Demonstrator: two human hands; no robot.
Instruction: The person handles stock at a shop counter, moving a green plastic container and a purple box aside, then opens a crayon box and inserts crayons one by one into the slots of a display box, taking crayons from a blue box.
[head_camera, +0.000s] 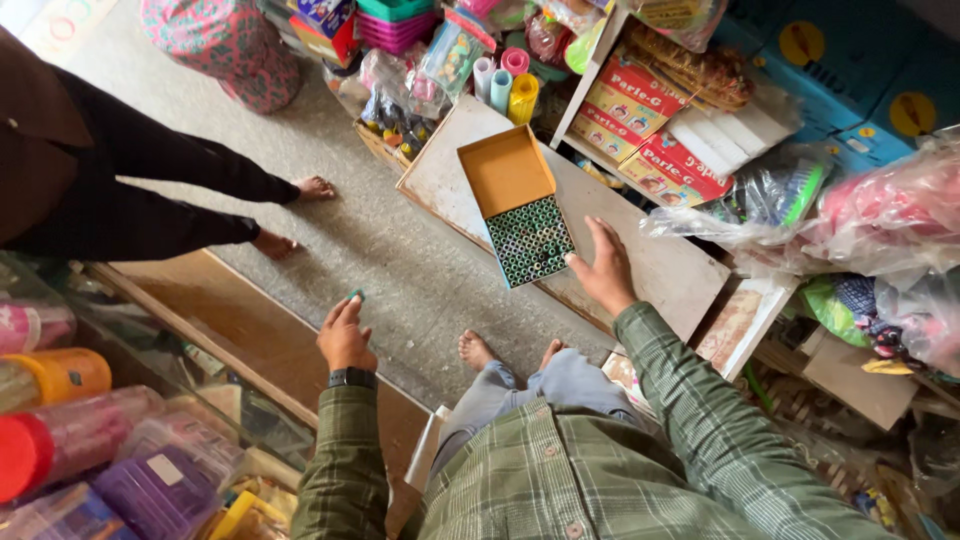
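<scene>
While the head camera looks straight down, the right hand (605, 272) lies flat and spread on a pale wooden board (690, 275), fingers released and gripping nothing; its thumb tip sits just beside the lower right corner of an open box (528, 238) packed with small round dark-green items standing on end. Just beyond those fingertips, the box's hinged yellow lid (506, 172) lies folded back on the same board. The left hand (345, 335), with a dark watch (352, 377) on the wrist, is held out over the grey floor (380, 250), well apart from the box; its fingers are drawn together and pinch a small teal piece (356, 295) at their tips. Below both hands show green plaid sleeves and the person's bare feet (476, 350). Beyond the left fingers stands another person in dark clothes, bare feet (312, 188) on the floor. Past the right fingertips, shelves hold red and yellow packets (640, 105) and coloured rolls (505, 85); to the right of that hand lie clear plastic bags (880, 210)
</scene>
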